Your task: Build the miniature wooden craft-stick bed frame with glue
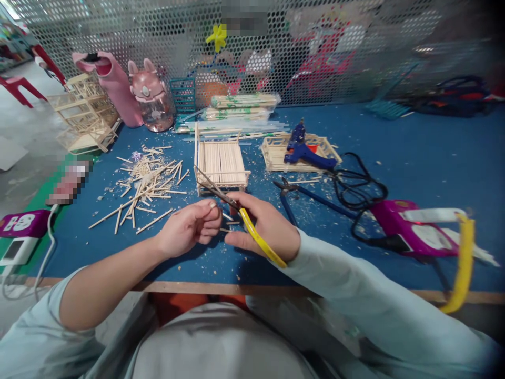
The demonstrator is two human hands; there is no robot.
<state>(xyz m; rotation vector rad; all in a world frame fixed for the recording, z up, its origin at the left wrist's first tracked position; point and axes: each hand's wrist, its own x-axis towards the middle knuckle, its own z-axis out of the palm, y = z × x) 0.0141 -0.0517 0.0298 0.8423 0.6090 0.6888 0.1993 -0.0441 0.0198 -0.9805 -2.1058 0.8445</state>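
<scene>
Near the blue tabletop's front edge, we see our left hand with fingers curled, pinching a small pale bit; our right hand, thumb spread, holds yellow-handled metal scissors towards a cream stick-built frame.

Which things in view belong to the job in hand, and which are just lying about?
Likely in the job:
- yellow-handled tool in the right hand
- loose sticks
- railed stick frame
- blue glue gun
- blue-handled pliers
- wrapped stick bundles

Probably just lying about:
- pink bottle
- animal-eared bottle
- red stool
</scene>
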